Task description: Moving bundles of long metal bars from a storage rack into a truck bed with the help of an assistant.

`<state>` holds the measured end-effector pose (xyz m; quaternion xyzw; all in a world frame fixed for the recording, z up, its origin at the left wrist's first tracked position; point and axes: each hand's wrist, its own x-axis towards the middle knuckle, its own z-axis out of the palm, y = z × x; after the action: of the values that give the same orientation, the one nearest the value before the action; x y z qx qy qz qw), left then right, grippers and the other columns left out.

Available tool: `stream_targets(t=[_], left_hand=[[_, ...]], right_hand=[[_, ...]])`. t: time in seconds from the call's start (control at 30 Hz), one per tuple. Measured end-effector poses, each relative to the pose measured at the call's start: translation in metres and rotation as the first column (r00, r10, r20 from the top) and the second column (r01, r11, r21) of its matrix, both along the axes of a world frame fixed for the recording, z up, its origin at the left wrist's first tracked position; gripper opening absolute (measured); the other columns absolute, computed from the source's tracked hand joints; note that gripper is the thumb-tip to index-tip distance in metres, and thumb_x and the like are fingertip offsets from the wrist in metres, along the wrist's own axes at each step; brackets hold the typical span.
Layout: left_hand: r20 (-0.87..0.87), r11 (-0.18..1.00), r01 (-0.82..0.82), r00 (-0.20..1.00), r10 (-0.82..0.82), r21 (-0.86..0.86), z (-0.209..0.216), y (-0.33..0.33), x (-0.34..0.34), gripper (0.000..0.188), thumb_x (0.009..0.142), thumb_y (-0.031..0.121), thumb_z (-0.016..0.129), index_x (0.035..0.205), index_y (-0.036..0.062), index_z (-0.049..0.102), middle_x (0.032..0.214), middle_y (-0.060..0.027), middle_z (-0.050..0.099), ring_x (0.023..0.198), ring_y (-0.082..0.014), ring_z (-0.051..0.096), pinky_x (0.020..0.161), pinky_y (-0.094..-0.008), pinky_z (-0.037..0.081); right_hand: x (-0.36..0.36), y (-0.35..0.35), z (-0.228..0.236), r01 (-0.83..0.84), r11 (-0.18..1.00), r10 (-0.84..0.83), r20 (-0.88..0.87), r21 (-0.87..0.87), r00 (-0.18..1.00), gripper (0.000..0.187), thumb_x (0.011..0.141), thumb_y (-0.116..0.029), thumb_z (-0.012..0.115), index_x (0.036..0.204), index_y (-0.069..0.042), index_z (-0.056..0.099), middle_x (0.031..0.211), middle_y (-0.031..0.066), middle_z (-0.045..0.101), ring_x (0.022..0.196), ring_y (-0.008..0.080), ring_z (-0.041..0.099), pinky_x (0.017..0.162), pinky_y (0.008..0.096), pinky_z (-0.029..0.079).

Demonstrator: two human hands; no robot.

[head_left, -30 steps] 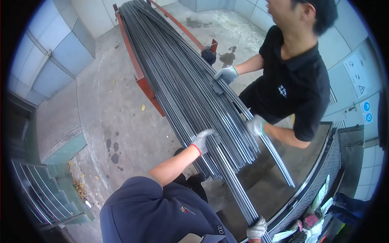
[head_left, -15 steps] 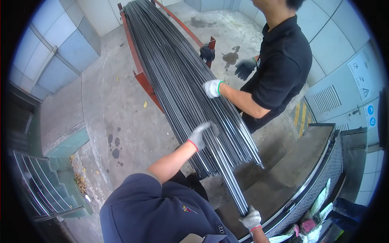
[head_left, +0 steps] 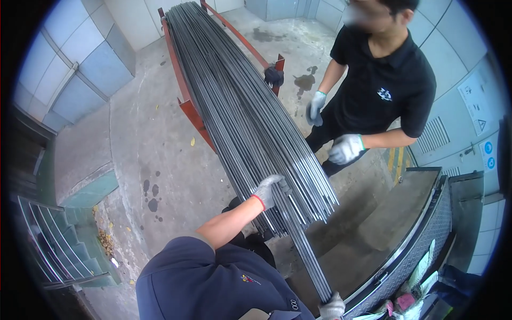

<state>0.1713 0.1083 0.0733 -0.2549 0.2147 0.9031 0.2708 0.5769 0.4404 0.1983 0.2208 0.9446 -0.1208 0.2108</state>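
Note:
A long bundle of thin dark metal rods (head_left: 234,106) stretches from the far left toward me on a red rack. Some of these rods stick out past the bundle's near end, and my right hand (head_left: 333,308), in a pale work glove, is closed around their tips at the lower edge. My left hand (head_left: 271,192), gloved with a red cuff, lies on top of the bundle near its front end. Its fingers curl down over the rods, though the fingertips are partly hidden.
Across the bundle stands a person (head_left: 381,90) in a black shirt and gloves. Red rack posts (head_left: 280,69) flank the rods, one with a dark cloth-like item. A metal-edged platform (head_left: 373,234) lies at right, a stair railing (head_left: 53,245) at far left.
The person opposite has lifted a hand off the rods and turned toward me. My right hand has moved lower with the rod tips, which stick out farther. My left hand has shifted slightly nearer.

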Motion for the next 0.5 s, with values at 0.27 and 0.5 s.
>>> stream_targets(t=[0.27, 0.5], left_hand=[[-0.160, 0.999, 0.017, 0.987, -0.025, -0.048, 0.000, -0.036, -0.025, 0.024, 0.097, 0.032, 0.066, 0.090, 0.0088, 0.065, 0.086, -0.0071, 0.066, 0.088, -0.0245, 0.067, 0.083, -0.0408, 0.057], [0.094, 0.967, 0.238, 0.965, -0.247, 0.093, 0.016, 0.011, 0.061, 0.026, 0.098, 0.031, 0.066, 0.099, 0.0046, 0.069, 0.089, -0.0118, 0.072, 0.089, -0.0260, 0.071, 0.086, -0.0424, 0.057]], right_hand=[[-0.072, -0.029, -0.015, -0.051, 0.995, 0.074, 0.293, -0.086, 0.953, 0.062, 0.065, -0.031, 0.089, 0.115, -0.003, 0.067, 0.097, 0.0209, 0.077, 0.095, 0.0391, 0.075, 0.087, 0.0454, 0.061], [-0.223, -0.125, -0.021, -0.143, 0.967, 0.197, 0.258, -0.213, 0.946, 0.070, 0.066, -0.036, 0.088, 0.123, -0.002, 0.066, 0.100, 0.0255, 0.076, 0.096, 0.0415, 0.074, 0.088, 0.0480, 0.060]])
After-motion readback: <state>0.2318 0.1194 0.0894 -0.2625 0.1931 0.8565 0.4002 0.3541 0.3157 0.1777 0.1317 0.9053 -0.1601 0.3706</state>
